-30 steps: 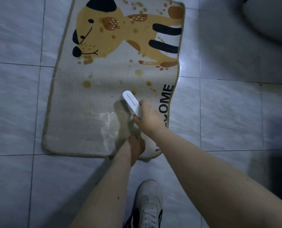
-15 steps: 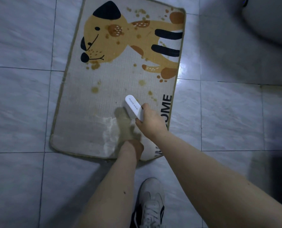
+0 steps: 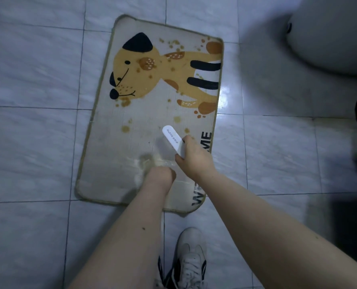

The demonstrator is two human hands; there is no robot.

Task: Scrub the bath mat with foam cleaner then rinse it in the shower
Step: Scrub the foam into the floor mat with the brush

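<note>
Head view is showing the bath mat (image 3: 152,126) lying flat on the tile floor (image 3: 37,142), brown spots dotting its dog print and a patch of white foam (image 3: 141,165) sitting near its close end. Right hand (image 3: 194,161) is gripping a white brush (image 3: 173,140) just past the foam, while the left hand (image 3: 160,176) is pressing on the mat, its fingers hidden. Scrubbing seems barely begun; next, the brush likely needs working outward toward the spots, well before rinsing. A white shoe (image 3: 191,259) is standing below.

"soonoi" along the white brush (image 3: 172,137); black "W…ME" on the bath mat (image 3: 115,159)
</note>
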